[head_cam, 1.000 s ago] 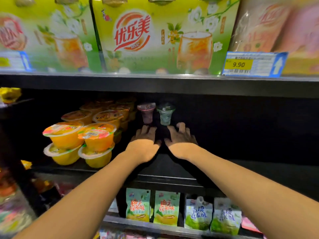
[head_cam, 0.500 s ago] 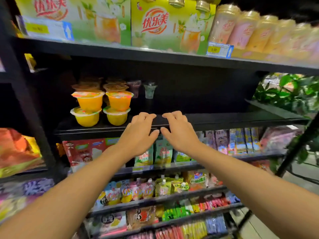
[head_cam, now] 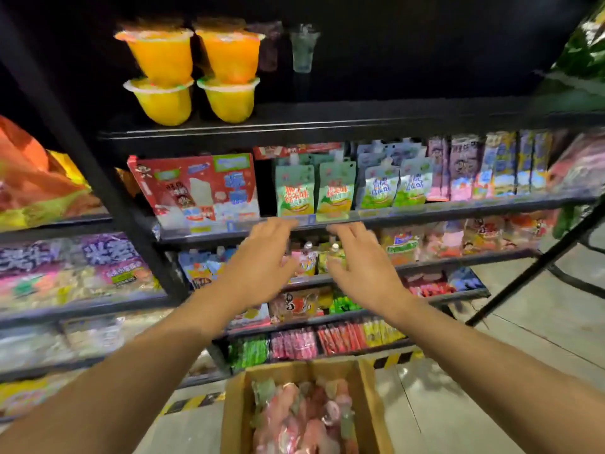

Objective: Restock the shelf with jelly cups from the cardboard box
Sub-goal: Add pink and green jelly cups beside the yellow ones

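I'm looking at the big black shelf (head_cam: 327, 124) first; it is standing tall in front of me, its upper board mostly bare on the right, with four large yellow cups (head_cam: 193, 73) stacked in pairs at the left; just right of them, further back, two small jelly cups (head_cam: 288, 49) are standing upright, one dark, one pale, both blurred.

Below, on the floor, the cardboard box (head_cam: 370, 398) is sitting open; inside it more jelly cups (head_cam: 301, 417) are lying in a loose pink and green heap, some on their sides; I cannot count them.

Both hands are hanging in the air between shelf and box, well above the heap; the left hand (head_cam: 258, 267) is spread with fingers relaxed and carrying nothing; the right hand (head_cam: 363, 267) is the same, wide and empty.

I'm judging these cups to be light, with thin plastic walls that give a little and a foil lid that could dent or peel; smooth sides, so probably a bit slippery; I'd be pinching each one round the body just under the rim, not pressing the lid, and setting it down upright beside the two on the shelf.
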{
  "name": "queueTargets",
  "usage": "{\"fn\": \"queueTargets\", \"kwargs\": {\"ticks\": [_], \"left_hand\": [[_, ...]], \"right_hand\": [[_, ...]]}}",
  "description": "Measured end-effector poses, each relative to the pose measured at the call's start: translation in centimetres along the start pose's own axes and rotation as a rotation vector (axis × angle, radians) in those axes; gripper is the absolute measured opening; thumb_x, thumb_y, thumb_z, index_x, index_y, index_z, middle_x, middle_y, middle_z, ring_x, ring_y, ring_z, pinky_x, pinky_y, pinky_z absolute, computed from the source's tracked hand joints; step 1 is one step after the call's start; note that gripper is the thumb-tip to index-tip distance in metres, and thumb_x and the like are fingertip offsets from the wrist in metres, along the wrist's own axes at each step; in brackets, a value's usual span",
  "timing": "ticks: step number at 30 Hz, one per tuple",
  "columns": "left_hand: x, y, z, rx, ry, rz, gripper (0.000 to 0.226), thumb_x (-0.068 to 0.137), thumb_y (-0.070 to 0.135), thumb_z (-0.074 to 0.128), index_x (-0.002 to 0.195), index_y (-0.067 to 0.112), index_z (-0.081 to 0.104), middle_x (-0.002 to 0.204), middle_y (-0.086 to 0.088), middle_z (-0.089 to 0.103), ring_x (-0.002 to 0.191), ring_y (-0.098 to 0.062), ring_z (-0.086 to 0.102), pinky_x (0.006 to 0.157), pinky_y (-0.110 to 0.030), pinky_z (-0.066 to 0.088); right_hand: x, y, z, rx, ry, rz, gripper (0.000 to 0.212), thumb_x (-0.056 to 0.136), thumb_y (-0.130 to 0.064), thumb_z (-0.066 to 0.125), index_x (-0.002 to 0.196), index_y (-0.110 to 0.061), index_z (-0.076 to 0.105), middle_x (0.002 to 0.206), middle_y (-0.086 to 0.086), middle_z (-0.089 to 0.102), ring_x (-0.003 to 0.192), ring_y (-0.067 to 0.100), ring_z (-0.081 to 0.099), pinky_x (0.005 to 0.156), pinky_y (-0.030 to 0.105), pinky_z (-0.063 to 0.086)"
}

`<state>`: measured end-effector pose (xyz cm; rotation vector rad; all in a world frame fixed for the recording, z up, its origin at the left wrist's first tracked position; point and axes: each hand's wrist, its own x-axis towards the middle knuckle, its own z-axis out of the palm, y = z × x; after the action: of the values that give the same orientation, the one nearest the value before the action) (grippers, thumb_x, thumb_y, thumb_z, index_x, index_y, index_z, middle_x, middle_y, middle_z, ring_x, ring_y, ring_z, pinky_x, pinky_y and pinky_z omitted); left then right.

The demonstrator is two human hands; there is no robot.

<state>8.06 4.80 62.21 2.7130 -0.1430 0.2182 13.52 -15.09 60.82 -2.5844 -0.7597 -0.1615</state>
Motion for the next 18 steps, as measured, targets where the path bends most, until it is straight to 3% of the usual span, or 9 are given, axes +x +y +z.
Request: {"fn": "queueTargets", "kwargs": {"ticks": [10, 15, 18], "left_hand": [[-6.0, -8.5, 17.6, -0.069, -0.234, -0.135, 0.061, 0.096, 0.017, 0.054, 0.152, 0.015, 0.031, 0.146, -0.008, 0.038, 0.136, -0.028, 0.03, 0.109, -0.039, 0.03], [-10.5, -15.7, 29.9, -0.069, -0.284, -0.125, 0.059, 0.096, 0.02, 0.059, 0.149, 0.011, 0.036, 0.144, -0.016, 0.042, 0.134, -0.034, 0.037, 0.109, -0.043, 0.032], [-13.9, -20.7, 39.4, -0.103, -0.302, -0.155, 0.055, 0.095, 0.022, 0.056, 0.146, 0.007, 0.04, 0.139, -0.018, 0.046, 0.13, -0.037, 0.042, 0.107, -0.044, 0.036]], "right_hand": [[-7.0, 5.6, 18.8, 0.12, -0.129, 0.085, 0.051, 0.09, -0.019, 0.059, 0.138, -0.009, 0.048, 0.126, 0.013, 0.049, 0.116, 0.034, 0.049, 0.096, 0.046, 0.045], [-10.2, 8.5, 32.2, 0.09, -0.186, 0.168, 0.051, 0.087, -0.022, 0.058, 0.137, -0.013, 0.048, 0.126, 0.012, 0.05, 0.117, 0.033, 0.05, 0.094, 0.046, 0.047], [-12.9, 11.5, 41.5, 0.11, -0.227, 0.186, 0.052, 0.088, -0.019, 0.057, 0.138, -0.009, 0.047, 0.129, 0.017, 0.05, 0.121, 0.036, 0.047, 0.099, 0.043, 0.039]]}}
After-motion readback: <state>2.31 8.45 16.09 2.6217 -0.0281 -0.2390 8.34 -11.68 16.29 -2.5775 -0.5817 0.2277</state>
